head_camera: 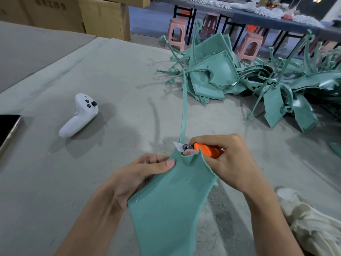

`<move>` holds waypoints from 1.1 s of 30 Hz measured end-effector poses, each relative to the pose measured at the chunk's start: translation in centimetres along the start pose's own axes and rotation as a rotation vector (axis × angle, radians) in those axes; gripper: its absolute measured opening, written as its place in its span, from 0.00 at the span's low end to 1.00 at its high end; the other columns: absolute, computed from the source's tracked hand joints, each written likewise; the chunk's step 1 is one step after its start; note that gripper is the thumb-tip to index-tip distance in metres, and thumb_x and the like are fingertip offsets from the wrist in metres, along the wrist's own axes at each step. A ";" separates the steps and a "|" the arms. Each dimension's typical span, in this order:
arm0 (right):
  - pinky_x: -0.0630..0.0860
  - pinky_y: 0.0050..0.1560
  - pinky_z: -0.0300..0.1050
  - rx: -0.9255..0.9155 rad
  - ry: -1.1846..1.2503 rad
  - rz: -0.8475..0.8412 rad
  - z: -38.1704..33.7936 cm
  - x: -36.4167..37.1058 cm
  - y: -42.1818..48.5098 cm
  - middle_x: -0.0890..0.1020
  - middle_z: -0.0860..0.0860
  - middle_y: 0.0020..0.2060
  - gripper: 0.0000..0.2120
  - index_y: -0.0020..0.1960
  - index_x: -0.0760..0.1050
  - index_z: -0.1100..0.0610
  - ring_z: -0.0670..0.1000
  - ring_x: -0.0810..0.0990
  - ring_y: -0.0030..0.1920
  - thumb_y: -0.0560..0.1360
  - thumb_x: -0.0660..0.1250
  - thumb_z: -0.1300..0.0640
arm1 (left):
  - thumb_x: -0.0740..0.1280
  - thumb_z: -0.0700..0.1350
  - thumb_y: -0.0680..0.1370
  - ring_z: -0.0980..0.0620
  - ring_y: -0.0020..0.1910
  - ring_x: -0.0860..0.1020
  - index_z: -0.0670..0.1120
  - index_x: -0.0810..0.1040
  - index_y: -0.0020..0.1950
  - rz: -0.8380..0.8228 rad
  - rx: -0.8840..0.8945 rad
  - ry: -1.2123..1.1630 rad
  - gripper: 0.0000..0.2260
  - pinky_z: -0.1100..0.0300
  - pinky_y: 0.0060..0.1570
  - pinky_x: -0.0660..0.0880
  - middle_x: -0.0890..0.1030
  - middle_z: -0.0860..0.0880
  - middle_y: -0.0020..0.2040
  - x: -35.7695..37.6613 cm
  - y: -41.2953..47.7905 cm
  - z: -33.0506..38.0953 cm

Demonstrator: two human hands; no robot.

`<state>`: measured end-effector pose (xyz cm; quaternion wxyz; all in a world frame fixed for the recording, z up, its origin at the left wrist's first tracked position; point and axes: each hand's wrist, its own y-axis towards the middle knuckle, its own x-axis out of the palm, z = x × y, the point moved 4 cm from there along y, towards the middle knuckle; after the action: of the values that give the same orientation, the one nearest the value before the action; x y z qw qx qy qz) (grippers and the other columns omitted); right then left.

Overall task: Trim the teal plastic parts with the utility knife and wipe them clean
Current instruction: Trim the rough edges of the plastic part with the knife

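The left hand (145,174) pinches the teal panel (169,206) above the worktop (110,80). The right hand (223,159) grips the orange utility knife (201,149), blade at the sprue strip (184,111) junction. Cut away from the thumb, using light, controlled strokes.

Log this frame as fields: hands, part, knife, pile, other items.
left hand: holds teal panel by its upper left edge
right hand: holds orange utility knife, blade out beside thin teal strip at panel's top
pile: teal parts, far right
cloth: white, near right
other: white controller, left
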<state>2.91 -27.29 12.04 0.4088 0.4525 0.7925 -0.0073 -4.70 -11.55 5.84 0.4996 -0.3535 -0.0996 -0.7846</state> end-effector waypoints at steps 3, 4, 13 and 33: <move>0.72 0.34 0.52 0.011 -0.028 0.016 0.1 0.0 0.0 0.79 0.51 0.30 0.14 0.42 0.82 0.50 0.55 0.76 0.32 0.73 0.69 0.39 | 0.63 0.42 0.81 0.51 0.38 0.84 0.35 0.79 0.54 -0.095 0.005 -0.016 0.11 0.61 0.38 0.79 0.84 0.44 0.42 0.4 0.0 0.0; 0.72 0.33 0.51 0.015 -0.040 0.024 0.2 -0.1 0.0 0.79 0.51 0.30 0.14 0.42 0.82 0.50 0.54 0.75 0.32 0.73 0.69 0.40 | 0.64 0.42 0.81 0.51 0.39 0.84 0.36 0.80 0.54 -0.106 0.002 -0.006 0.10 0.61 0.39 0.79 0.84 0.44 0.43 0.5 0.1 0.0; 0.75 0.36 0.49 -0.015 -0.154 0.296 0.1 -2.1 -0.3 0.82 0.46 0.34 0.12 0.45 0.83 0.52 0.49 0.79 0.35 0.74 0.71 0.43 | 0.70 0.44 0.77 0.51 0.40 0.84 0.38 0.82 0.54 -0.100 -0.042 0.006 0.11 0.60 0.40 0.80 0.85 0.43 0.45 0.6 0.6 -0.8; 0.65 0.29 0.48 0.024 0.066 -0.018 0.6 -0.4 -0.3 0.75 0.56 0.28 0.13 0.39 0.83 0.52 0.55 0.68 0.29 0.72 0.72 0.42 | 0.65 0.43 0.80 0.52 0.39 0.84 0.37 0.80 0.55 -0.124 -0.003 0.034 0.11 0.62 0.39 0.79 0.84 0.44 0.44 0.0 0.3 -0.4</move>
<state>3.21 -27.97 11.84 0.3768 0.4502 0.8095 -0.0055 -4.64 -11.90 5.47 0.4513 -0.3339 -0.1117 -0.8200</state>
